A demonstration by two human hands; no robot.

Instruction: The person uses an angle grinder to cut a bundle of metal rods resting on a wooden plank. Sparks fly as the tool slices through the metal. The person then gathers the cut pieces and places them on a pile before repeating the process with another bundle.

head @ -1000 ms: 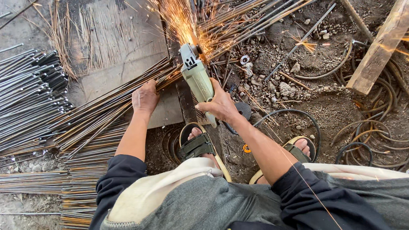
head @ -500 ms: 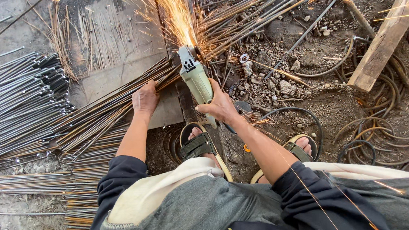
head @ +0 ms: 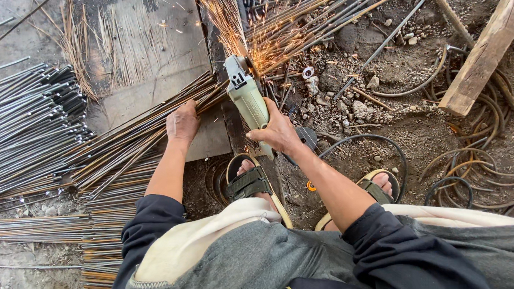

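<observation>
My right hand (head: 278, 131) grips the body of a pale green angle grinder (head: 245, 97). Its disc bites into a bundle of thin steel rods (head: 298, 33) and throws orange sparks (head: 228, 18) away from me. My left hand (head: 182, 122) presses flat on the same bundle of rusty rods (head: 133, 144), left of the grinder, holding them down on a flat board (head: 150, 80). My sandalled feet (head: 248, 182) are planted just below the cut.
A stack of cut grey rods (head: 25, 131) lies at the left, more rusty rods (head: 100, 249) at the lower left. A wooden beam (head: 487, 50) slants at the upper right. Coiled wire and cable (head: 477, 169) lie on the dirt at the right.
The grinder has kept cutting at the same spot, and the spray of sparks has shifted slightly. Both hands have stayed in place.
</observation>
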